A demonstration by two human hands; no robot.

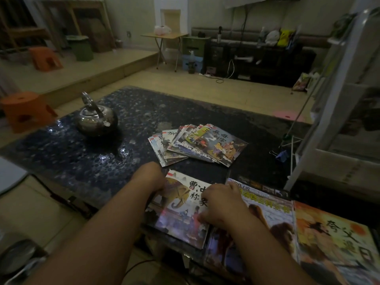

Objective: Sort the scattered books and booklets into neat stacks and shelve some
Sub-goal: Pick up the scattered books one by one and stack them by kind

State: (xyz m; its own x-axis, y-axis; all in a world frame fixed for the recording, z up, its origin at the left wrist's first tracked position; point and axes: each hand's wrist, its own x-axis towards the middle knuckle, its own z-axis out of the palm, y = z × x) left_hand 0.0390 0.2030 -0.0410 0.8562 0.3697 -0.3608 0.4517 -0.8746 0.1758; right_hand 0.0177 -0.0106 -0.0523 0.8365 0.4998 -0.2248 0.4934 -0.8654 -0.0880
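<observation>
A booklet with an elephant on its cover (181, 204) lies at the near edge of the dark table (127, 120). My left hand (151, 177) grips its left edge, fingers curled under and hidden. My right hand (220, 202) rests on its right side, fingers curled at the edge. A fanned pile of several small booklets (197, 145) lies farther back on the table. To the right lie a larger book with a lion cover (273, 219) and an orange-covered book (337, 239).
A metal kettle (95, 118) stands at the table's left. A white shelf unit (337, 103) rises on the right. Orange stools (24, 112) stand on the floor to the left. A folding table (164, 36) and a dark cabinet are at the back wall.
</observation>
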